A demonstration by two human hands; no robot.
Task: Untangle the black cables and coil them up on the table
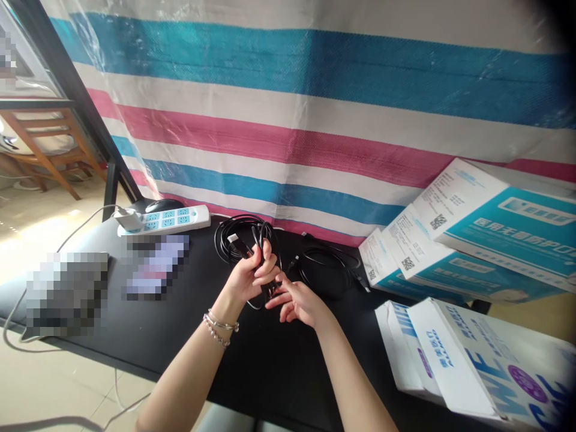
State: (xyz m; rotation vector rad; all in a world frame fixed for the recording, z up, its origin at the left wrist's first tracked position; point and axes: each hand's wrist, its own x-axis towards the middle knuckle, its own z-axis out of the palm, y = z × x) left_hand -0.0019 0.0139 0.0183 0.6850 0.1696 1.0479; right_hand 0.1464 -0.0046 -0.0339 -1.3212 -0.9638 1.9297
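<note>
The coiled black rubber-sheathed cable [245, 240] looks light and limp, likely to spring out of its loops unless pinched where the strands cross; it is lifted just above the black tabletop [180, 324], near the far edge. The left hand [252, 273] is closed around that bundle, fingers curled tight. The right hand [294, 300] is half open, fingertips touching the hanging strands beneath, gripping nothing firmly. A second black cable coil [326, 270] lies just beside it
</note>
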